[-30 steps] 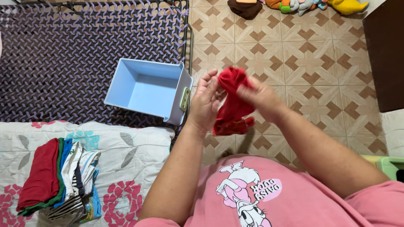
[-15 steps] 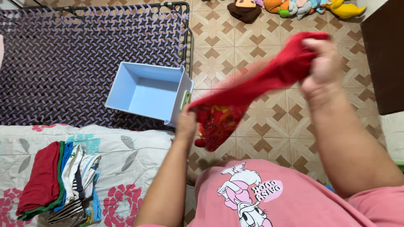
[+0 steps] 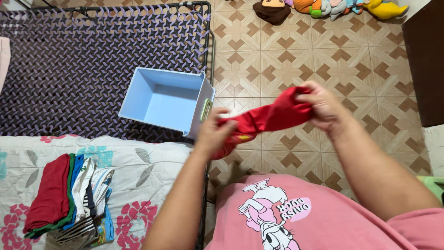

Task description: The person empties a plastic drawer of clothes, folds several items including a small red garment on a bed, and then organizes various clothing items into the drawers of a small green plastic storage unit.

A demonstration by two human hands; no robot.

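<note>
Head view, nearest first: a pink printed shirt fills the bottom edge, and both forearms reach out from it. The left hand is closed on the lower end of one red garment; the right hand pinches its upper end. Half a second ago the right hand was raised high toward the top right with the cloth stretched steeply; now it has dropped and come closer, and the cloth lies bunched between the two hands. Its long axis runs from lower left up to the right, over the tiled floor. At the lower left, one stack of folded clothes sits on a floral quilt. Beyond the left hand, one empty light blue bin stands at the right edge of a woven cot. Farthest off, several plush toys line the top edge.
</note>
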